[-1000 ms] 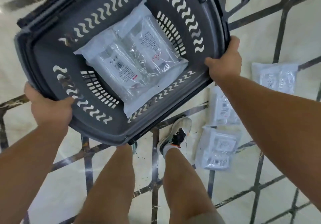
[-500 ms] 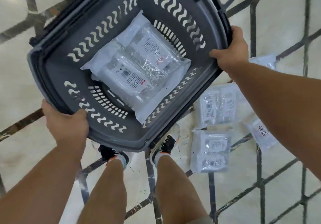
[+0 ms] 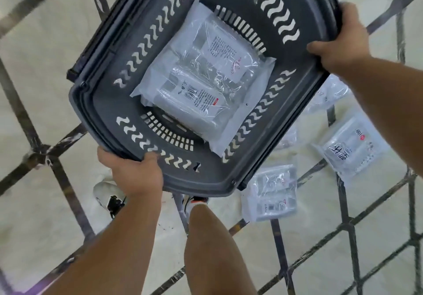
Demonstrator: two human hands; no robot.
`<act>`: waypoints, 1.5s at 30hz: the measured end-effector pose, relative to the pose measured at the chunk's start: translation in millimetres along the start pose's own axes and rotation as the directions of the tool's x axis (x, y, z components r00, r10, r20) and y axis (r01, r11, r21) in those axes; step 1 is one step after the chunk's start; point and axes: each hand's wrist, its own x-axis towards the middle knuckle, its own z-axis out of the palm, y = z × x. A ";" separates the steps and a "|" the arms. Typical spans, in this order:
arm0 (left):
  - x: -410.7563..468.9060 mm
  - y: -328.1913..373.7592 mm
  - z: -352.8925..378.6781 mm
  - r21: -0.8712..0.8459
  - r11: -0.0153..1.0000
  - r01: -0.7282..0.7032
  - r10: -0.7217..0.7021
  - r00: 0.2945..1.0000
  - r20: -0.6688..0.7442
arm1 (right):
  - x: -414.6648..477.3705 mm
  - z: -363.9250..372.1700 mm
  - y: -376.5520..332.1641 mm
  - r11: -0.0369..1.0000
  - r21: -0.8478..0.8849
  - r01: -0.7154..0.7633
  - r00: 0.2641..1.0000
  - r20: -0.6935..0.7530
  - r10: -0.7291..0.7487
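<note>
I hold a dark grey plastic basket (image 3: 109, 102) with wavy slots above the floor, seen from above. My left hand (image 3: 135, 173) grips its near rim with the thumb over the edge. My right hand (image 3: 338, 42) grips the rim at the right side. A clear plastic packet (image 3: 206, 84) with printed white pouches lies flat on the basket's bottom.
Several more clear packets lie on the pale tiled floor to the right: one (image 3: 272, 198) near the basket's corner, one (image 3: 350, 148) farther right, one (image 3: 329, 95) partly under my right arm. My legs and a white shoe (image 3: 107, 194) stand below the basket. Dark metal strips cross the floor.
The basket has turned clockwise and shifted right in view. My left hand moved along the rim toward the middle. My feet have shifted, and the floor packets sit differently in view.
</note>
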 end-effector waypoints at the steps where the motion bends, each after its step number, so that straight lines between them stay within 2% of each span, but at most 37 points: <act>1: 1.7 2.2 -0.9 0.040 0.999 -0.017 0.018 1.000 -0.009 | 1.7 0.4 -0.4 1.000 -0.016 0.014 1.000 -0.007 -0.014; 2: 3.7 6.1 -2.0 0.102 0.994 -0.040 0.043 0.999 -0.021 | 2.3 0.7 -1.6 0.999 -0.032 0.024 0.999 -0.021 -0.024; 4: 7.0 19.8 -5.6 0.359 0.928 -0.098 0.119 0.992 -0.036 | -1.3 0.7 -4.3 0.995 -0.103 0.016 0.998 -0.060 -0.023; 6: 11.4 37.0 -11.3 0.628 0.752 -0.198 0.232 0.972 0.028 | -11.7 0.7 -11.0 0.971 -0.238 0.033 0.995 -0.083 -0.054; 7: 13.8 47.7 -15.5 0.704 0.656 -0.271 0.287 0.953 0.100 | -19.0 0.8 -16.1 0.946 -0.322 0.045 0.995 -0.071 -0.071; 10: 22.7 85.5 -34.9 0.764 0.391 -0.513 0.434 0.835 0.338 | -51.4 -1.7 -32.6 0.876 -0.473 0.091 0.995 0.014 -0.096; 12: 23.7 116.7 -55.9 0.742 0.242 -0.625 0.518 0.730 0.446 | -86.6 -4.4 -44.7 0.855 -0.495 0.156 0.988 0.093 -0.127; 14: 16.2 150.6 -82.9 0.701 0.148 -0.698 0.563 0.642 0.521 | -130.3 -11.5 -61.3 0.862 -0.466 0.198 0.979 0.141 -0.148; 16: 1.3 183.7 -114.5 0.677 0.113 -0.728 0.587 0.598 0.546 | -176.7 -27.0 -85.4 0.888 -0.414 0.201 0.977 0.152 -0.151; 20: -43.1 231.1 -183.6 0.699 0.029 -0.714 0.626 0.558 0.545 | -262.0 -79.3 -145.0 0.933 -0.329 0.148 0.982 0.164 -0.098; 23: -81.5 251.6 -238.6 0.674 -0.043 -0.737 0.655 0.488 0.576 | -317.0 -130.5 -184.8 0.950 -0.301 0.086 0.990 0.136 -0.047; 27: -114.6 257.5 -301.2 0.622 -0.082 -0.779 0.708 0.394 0.586 | -373.1 -181.3 -210.9 0.937 -0.345 -0.062 0.985 0.132 0.114; 30: -127.2 253.6 -337.6 0.580 -0.126 -0.805 0.708 0.337 0.621 | -409.8 -205.4 -216.1 0.907 -0.405 -0.114 0.981 0.097 0.166; 34: -133.2 257.9 -370.5 0.497 -0.228 -0.837 0.678 0.229 0.698 | -462.0 -218.9 -223.8 0.915 -0.326 -0.236 0.968 -0.002 0.249; 39: -131.0 273.3 -387.2 0.349 -0.380 -0.857 0.615 0.049 0.787 | -540.3 -193.9 -230.9 0.882 -0.075 -0.466 0.877 -0.169 0.450; 45: -171.0 257.7 -379.4 0.180 -0.546 -0.818 0.524 -0.166 0.836 | -642.5 -159.0 -214.0 0.739 0.113 -0.664 0.703 -0.241 0.669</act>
